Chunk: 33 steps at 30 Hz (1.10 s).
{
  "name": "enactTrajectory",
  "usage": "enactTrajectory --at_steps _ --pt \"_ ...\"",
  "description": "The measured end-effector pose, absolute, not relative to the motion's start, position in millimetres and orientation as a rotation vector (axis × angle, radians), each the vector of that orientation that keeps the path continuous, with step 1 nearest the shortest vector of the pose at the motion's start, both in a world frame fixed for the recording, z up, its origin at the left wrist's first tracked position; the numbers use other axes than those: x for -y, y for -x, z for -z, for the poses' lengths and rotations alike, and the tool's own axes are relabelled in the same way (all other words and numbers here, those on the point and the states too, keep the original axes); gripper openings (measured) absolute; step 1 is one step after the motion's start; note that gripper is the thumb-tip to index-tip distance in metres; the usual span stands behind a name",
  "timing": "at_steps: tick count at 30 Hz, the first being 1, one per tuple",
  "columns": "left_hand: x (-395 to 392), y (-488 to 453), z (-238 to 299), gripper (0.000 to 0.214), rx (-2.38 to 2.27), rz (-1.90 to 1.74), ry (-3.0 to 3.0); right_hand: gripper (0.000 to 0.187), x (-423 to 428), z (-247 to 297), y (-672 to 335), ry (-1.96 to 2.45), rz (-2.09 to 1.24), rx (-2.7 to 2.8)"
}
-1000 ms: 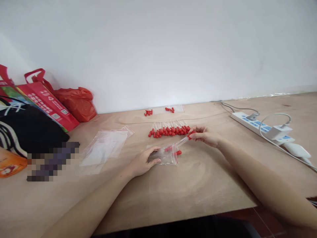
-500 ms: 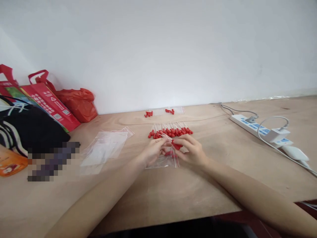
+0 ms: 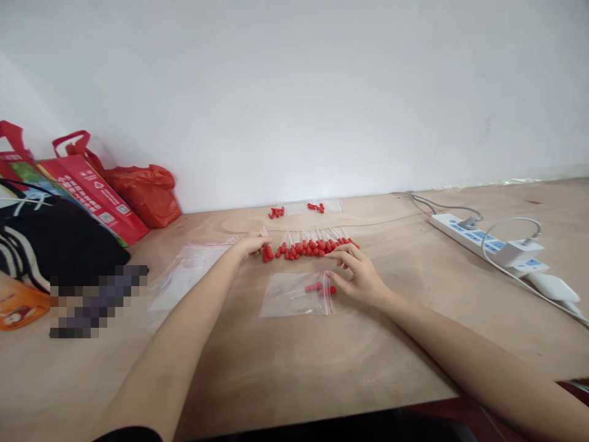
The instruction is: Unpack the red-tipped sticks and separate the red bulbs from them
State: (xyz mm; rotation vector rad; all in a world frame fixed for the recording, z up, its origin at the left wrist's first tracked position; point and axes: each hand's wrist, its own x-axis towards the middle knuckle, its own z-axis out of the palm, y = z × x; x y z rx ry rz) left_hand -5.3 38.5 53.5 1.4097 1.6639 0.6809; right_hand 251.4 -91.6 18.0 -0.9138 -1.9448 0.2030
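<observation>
Head view: left hand (image 3: 252, 244) pinches red-bulbed droppers (image 3: 268, 253), seemingly mid-placement, needing gentle release; right hand (image 3: 361, 275) empty beside zip bag (image 3: 284, 302).

Plain white wall (image 3: 294, 110) straight ahead, kinda greyish up top. Wood-grain tabletop (image 3: 285, 365) runs right up to it. Bit of dark red floor (image 3: 444, 410) peeking out bottom right. Light pretty soft.

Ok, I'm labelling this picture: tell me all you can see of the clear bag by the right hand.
The clear bag looks like thin plastic and lies nearly flat on the wooden table. A red line runs along its right edge. Two red bulbs show there, one jutting past it. Whether the right hand touches it is unclear.
</observation>
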Motion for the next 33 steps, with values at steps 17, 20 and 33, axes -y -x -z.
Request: enactTrajectory --at_steps 17,20,33 --pt "-26 17 -30 0.039 -1.775 -0.725 -1.609 0.006 93 -22 -258 1.254 -0.754 2.015" --pt "-9 17 -29 0.05 -1.686 -0.754 -1.626 0.008 93 -22 -258 1.257 -0.837 2.061" --pt "10 11 -7 0.051 -1.561 -0.924 -1.976 0.02 93 -17 -256 1.182 -0.872 2.084"
